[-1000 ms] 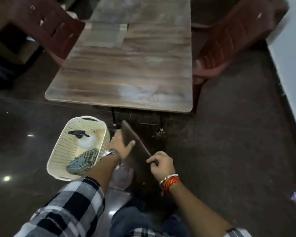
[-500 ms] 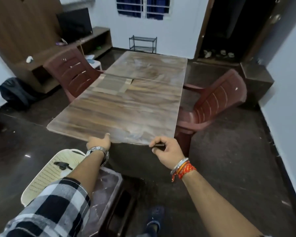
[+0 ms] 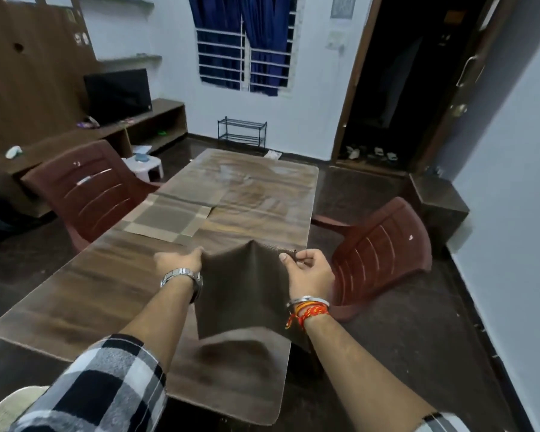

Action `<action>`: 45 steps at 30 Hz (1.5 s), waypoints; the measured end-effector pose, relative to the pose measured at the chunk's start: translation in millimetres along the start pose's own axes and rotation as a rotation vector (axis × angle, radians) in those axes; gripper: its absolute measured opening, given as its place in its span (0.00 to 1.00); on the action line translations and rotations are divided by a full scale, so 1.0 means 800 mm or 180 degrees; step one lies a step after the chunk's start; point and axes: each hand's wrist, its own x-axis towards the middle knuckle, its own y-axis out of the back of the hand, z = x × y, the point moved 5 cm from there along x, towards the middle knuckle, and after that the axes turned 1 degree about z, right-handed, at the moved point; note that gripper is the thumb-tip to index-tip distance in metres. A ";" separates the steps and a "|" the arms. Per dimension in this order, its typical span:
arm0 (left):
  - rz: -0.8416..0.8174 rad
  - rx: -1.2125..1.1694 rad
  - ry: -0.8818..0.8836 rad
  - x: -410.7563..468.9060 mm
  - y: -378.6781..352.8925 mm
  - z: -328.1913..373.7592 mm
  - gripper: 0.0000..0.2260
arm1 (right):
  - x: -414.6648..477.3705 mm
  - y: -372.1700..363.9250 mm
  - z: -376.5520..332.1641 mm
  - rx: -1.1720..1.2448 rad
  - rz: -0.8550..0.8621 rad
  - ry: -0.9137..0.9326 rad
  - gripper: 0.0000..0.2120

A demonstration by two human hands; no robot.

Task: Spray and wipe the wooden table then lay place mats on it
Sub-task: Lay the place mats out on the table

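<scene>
A dark brown place mat (image 3: pixel 245 294) hangs in the air over the near right part of the long wooden table (image 3: pixel 85 294), bowed upward in its middle. My left hand (image 3: pixel 181 260) pinches its far left corner and my right hand (image 3: pixel 306 265) pinches its far right corner. The mat's near edge droops toward the tabletop and casts a shadow there. A second, checked beige place mat (image 3: pixel 166 218) lies flat on the table's left side, further away, in front of the left chair.
A maroon plastic chair (image 3: pixel 85 191) stands at the table's left side and another (image 3: pixel 384 254) at its right. A cream basket (image 3: pixel 10 410) sits on the floor at the bottom left. A dark cabinet (image 3: pixel 437 204) stands by the right wall.
The view rose from the floor to the table. Both hands lifted the dark mat from beside the basket and carried it forward over the tabletop, where it now hangs bowed.
</scene>
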 end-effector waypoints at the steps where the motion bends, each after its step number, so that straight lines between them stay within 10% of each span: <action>1: -0.0114 -0.0019 0.0033 0.000 -0.014 0.002 0.36 | 0.007 -0.005 0.003 -0.0010 -0.0007 0.0033 0.10; 19: 0.0138 -0.0269 -0.0252 -0.002 -0.213 0.068 0.03 | 0.243 -0.027 0.099 0.0219 -0.0481 0.0234 0.14; 35: -0.0706 0.0733 -0.0716 0.032 -0.311 0.128 0.24 | 0.400 -0.026 0.169 -0.0342 -0.1998 -0.0401 0.11; 41: -0.1260 0.1430 -0.0878 0.068 -0.335 0.128 0.25 | 0.437 -0.039 0.180 0.0409 -0.1629 -0.1258 0.22; 45: -0.1375 0.1744 -0.1057 0.102 -0.355 0.135 0.25 | 0.463 -0.059 0.179 0.0511 -0.1582 -0.0734 0.24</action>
